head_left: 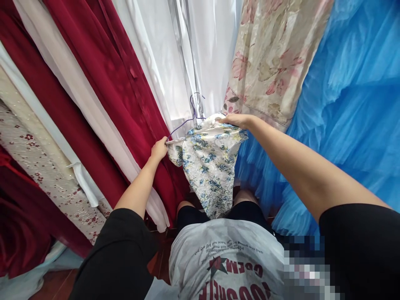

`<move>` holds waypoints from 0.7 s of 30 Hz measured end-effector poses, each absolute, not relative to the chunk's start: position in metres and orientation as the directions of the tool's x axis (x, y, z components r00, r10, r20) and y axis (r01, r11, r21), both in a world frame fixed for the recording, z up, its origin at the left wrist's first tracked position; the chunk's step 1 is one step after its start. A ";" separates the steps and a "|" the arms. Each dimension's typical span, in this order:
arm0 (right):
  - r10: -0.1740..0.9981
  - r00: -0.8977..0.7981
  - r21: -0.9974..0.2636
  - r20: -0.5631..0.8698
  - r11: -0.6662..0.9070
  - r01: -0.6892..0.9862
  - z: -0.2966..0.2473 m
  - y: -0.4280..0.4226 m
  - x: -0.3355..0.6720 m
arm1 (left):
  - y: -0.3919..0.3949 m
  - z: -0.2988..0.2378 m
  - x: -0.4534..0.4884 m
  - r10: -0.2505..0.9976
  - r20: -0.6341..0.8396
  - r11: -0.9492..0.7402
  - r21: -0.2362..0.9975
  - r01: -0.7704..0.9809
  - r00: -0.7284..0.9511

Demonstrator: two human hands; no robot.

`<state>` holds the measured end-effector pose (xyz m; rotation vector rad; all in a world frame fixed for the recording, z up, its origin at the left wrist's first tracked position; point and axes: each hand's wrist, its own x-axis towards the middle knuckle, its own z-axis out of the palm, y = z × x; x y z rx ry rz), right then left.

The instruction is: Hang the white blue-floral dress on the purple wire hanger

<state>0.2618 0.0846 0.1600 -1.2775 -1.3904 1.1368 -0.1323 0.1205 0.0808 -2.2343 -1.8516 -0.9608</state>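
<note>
A small white dress with blue and yellow flowers (209,164) hangs on a purple wire hanger (187,120) in front of me. My left hand (159,149) is closed on the dress's left shoulder, at the hanger's end. My right hand (235,120) rests on the dress's right shoulder, fingers curled over the cloth. The hanger's hook reaches up beside a clear plastic garment cover (187,62). The dress's hem falls down to my knees.
Hanging clothes press in on all sides: dark red gowns (103,83) and white cloth at the left, a cream sequinned dress (40,166) far left, a beige floral dress (275,58) and blue tulle (353,104) at the right. Below is a reddish wooden floor (56,283).
</note>
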 end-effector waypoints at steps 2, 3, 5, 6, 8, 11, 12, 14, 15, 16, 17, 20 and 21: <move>0.999 -0.031 -0.991 0.042 0.045 0.127 0.159 0.086 0.262 | 0.115 0.090 -0.134 0.824 0.564 -0.271 0.309 0.912 0.053; 0.999 -0.013 -0.994 0.047 0.049 0.096 0.158 0.087 0.262 | 0.113 0.095 -0.134 0.807 0.589 -0.279 0.308 0.909 0.048; 0.999 0.001 -0.999 0.035 0.035 0.020 0.156 0.090 0.263 | 0.111 0.107 -0.130 0.770 0.637 -0.312 0.305 0.900 0.051; 1.000 -0.007 -1.000 0.017 0.017 -0.011 0.155 0.092 0.264 | 0.112 0.114 -0.126 0.746 0.663 -0.354 0.308 0.883 0.068; 0.999 -0.043 -0.999 -0.033 -0.035 -0.035 0.151 0.096 0.265 | 0.118 0.128 -0.113 0.698 0.705 -0.482 0.333 0.811 0.125; 0.991 -0.084 -0.995 -0.103 -0.103 0.001 0.144 0.100 0.269 | 0.130 0.149 -0.093 0.660 0.735 -0.609 0.404 0.682 0.154; 0.988 -0.095 -0.992 -0.123 -0.122 0.016 0.141 0.099 0.271 | 0.134 0.154 -0.089 0.663 0.739 -0.600 0.428 0.676 0.120; 0.983 -0.119 -0.990 -0.142 -0.140 0.033 0.133 0.094 0.279 | 0.138 0.160 -0.084 0.674 0.738 -0.538 0.462 0.706 0.030; 0.982 -0.133 -0.991 -0.136 -0.134 0.030 0.128 0.089 0.284 | 0.137 0.160 -0.084 0.679 0.734 -0.506 0.471 0.722 -0.003; 0.983 -0.145 -0.993 -0.115 -0.114 0.015 0.122 0.084 0.289 | 0.135 0.159 -0.085 0.688 0.726 -0.485 0.476 0.734 -0.017; 0.985 -0.154 -0.997 -0.080 -0.082 -0.007 0.117 0.079 0.296 | 0.130 0.156 -0.085 0.698 0.716 -0.475 0.479 0.738 -0.016; 0.990 -0.128 -0.995 0.054 0.043 -0.088 0.104 0.068 0.314 | 0.109 0.146 -0.085 0.678 0.732 -0.542 0.434 0.720 0.069; 0.990 -0.101 -0.990 0.095 0.083 -0.111 0.104 0.067 0.318 | 0.102 0.143 -0.082 0.653 0.749 -0.580 0.395 0.712 0.117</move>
